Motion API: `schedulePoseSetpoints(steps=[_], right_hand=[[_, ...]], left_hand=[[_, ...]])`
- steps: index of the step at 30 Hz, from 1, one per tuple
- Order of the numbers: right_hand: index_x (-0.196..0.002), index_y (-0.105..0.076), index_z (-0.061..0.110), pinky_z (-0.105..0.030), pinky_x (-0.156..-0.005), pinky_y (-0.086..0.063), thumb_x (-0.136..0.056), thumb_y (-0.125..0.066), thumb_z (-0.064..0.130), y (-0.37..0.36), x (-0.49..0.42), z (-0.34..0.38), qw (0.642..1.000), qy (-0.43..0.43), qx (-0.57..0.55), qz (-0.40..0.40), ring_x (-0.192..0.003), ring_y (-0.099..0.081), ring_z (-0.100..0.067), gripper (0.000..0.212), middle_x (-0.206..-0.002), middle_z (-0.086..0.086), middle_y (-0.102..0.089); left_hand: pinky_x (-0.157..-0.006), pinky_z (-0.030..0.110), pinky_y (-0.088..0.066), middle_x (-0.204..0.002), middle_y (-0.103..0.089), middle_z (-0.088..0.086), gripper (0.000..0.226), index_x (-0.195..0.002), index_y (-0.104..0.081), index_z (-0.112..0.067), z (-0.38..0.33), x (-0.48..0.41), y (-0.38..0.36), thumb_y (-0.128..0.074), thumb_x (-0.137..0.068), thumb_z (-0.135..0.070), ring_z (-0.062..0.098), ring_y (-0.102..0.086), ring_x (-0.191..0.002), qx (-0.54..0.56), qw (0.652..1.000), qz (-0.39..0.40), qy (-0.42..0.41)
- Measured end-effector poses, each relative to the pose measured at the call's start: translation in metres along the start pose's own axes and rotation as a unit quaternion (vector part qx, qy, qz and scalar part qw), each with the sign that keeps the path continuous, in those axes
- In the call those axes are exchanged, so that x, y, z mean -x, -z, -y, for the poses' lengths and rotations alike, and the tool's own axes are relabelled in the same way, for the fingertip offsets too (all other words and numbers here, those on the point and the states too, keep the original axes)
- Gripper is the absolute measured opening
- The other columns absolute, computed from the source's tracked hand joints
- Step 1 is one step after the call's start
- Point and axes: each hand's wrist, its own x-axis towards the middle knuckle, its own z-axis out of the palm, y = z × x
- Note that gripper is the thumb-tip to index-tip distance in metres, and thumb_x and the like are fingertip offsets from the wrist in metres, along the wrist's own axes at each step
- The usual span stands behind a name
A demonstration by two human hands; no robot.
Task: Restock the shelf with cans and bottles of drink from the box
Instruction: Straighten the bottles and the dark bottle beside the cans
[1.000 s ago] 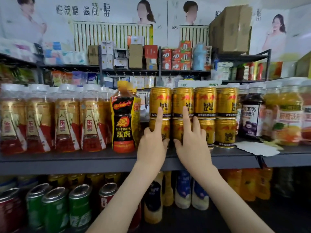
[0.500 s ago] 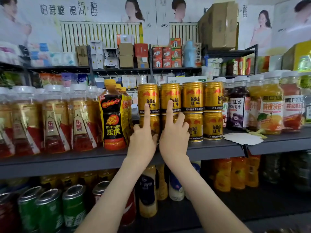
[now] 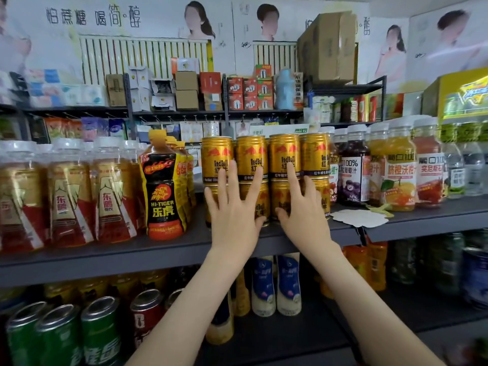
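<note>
left hand [image 3: 233,210]: fingers straight, pressing stacked gold Red Bull cans [image 3: 284,154] | right hand [image 3: 303,212]: open, forefinger on upper can | both hold nothing | grey shelf [image 3: 105,256]

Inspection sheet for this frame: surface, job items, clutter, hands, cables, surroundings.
Surface: grey shelf, drinks lined along its front.
Job's things: gold Red Bull cans, stacked two high, four across; box not in view.
Clutter: white paper cutout on the shelf, right of the cans.
Grippers: left hand and right hand, fingers straight, against the can fronts.
Cables: nothing seen.
Surroundings: Hi-Tiger bottle left of the cans, juice bottles right, green cans on the shelf below.
</note>
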Motion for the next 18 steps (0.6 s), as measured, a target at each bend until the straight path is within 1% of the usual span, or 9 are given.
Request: schedulePoseSetpoints(steps=[2,4,6,8,10,12,15,18], right_hand=[[-0.151,0.011,0.030,-0.044,-0.106,-0.034,-0.092,-0.057,0.016,-0.001,0.002,0.000,1.000,0.001,-0.020,0.020,-0.137,-0.022,-0.037,0.090,-0.157,-0.015,-0.012],[-0.150,0.014,0.030,-0.043,-0.107,-0.030,-0.094,-0.053,0.014,-0.004,0.002,0.005,0.999,-0.010,-0.032,0.021,-0.134,-0.023,-0.038,0.088,-0.158,-0.014,-0.008],[-0.149,0.016,0.030,-0.042,-0.106,-0.029,-0.095,-0.050,0.015,-0.008,0.001,0.008,0.999,-0.032,-0.025,0.012,-0.130,-0.026,-0.039,0.086,-0.158,-0.015,-0.006],[-0.148,0.018,0.031,-0.039,-0.101,-0.034,-0.095,-0.049,0.017,-0.011,0.000,0.010,0.999,-0.049,0.002,-0.008,-0.126,-0.031,-0.039,0.086,-0.158,-0.015,-0.008],[-0.148,0.018,0.031,-0.037,-0.097,-0.036,-0.095,-0.049,0.017,-0.013,0.000,0.012,0.998,-0.057,0.012,-0.018,-0.123,-0.033,-0.037,0.087,-0.158,-0.015,-0.009],[-0.148,0.017,0.032,-0.038,-0.097,-0.037,-0.095,-0.050,0.016,-0.013,0.000,0.015,0.998,-0.062,0.009,-0.020,-0.123,-0.033,-0.037,0.087,-0.158,-0.015,-0.010],[-0.149,0.017,0.031,-0.039,-0.096,-0.039,-0.095,-0.051,0.015,-0.013,-0.002,0.015,0.997,-0.064,0.019,-0.026,-0.125,-0.032,-0.037,0.088,-0.157,-0.016,-0.010],[-0.149,0.015,0.030,-0.041,-0.098,-0.038,-0.094,-0.051,0.015,-0.011,0.005,0.015,0.999,-0.046,0.009,-0.007,-0.129,-0.028,-0.038,0.087,-0.157,-0.016,-0.009]], left_hand=[[-0.110,0.056,0.004,-0.157,0.013,0.012,0.107,-0.151,0.003,-0.030,-0.004,-0.005,-0.008,-0.075,-0.077,-0.039,0.034,0.011,-0.144,-0.032,0.999,-0.001,-0.028],[-0.111,0.056,0.009,-0.154,0.022,0.008,0.105,-0.147,0.012,-0.031,-0.005,-0.010,-0.012,-0.070,-0.083,-0.036,0.030,0.021,-0.140,-0.046,0.998,0.021,-0.023],[-0.111,0.055,0.013,-0.149,0.033,0.005,0.100,-0.142,0.024,-0.032,-0.005,-0.014,-0.014,-0.062,-0.090,-0.036,0.026,0.030,-0.136,-0.052,0.997,0.053,-0.008],[-0.111,0.054,0.013,-0.147,0.035,0.004,0.099,-0.141,0.026,-0.033,-0.006,-0.015,-0.013,-0.059,-0.092,-0.036,0.027,0.029,-0.138,-0.055,0.997,0.057,-0.001],[-0.112,0.054,0.012,-0.147,0.035,0.004,0.098,-0.142,0.026,-0.033,-0.007,-0.015,-0.013,-0.059,-0.092,-0.037,0.029,0.022,-0.144,-0.053,0.997,0.056,0.001],[-0.112,0.054,0.011,-0.148,0.034,0.005,0.097,-0.142,0.025,-0.032,-0.007,-0.015,-0.012,-0.059,-0.092,-0.037,0.031,0.017,-0.146,-0.055,0.997,0.053,0.002],[-0.111,0.052,0.013,-0.153,0.030,0.006,0.096,-0.142,0.025,-0.032,-0.007,-0.016,-0.014,-0.058,-0.093,-0.036,0.032,0.017,-0.146,-0.064,0.996,0.054,0.001],[-0.112,0.052,0.012,-0.158,0.023,0.008,0.097,-0.142,0.025,-0.032,-0.008,-0.014,-0.010,-0.059,-0.092,-0.037,0.032,0.016,-0.146,-0.060,0.996,0.066,0.002]])
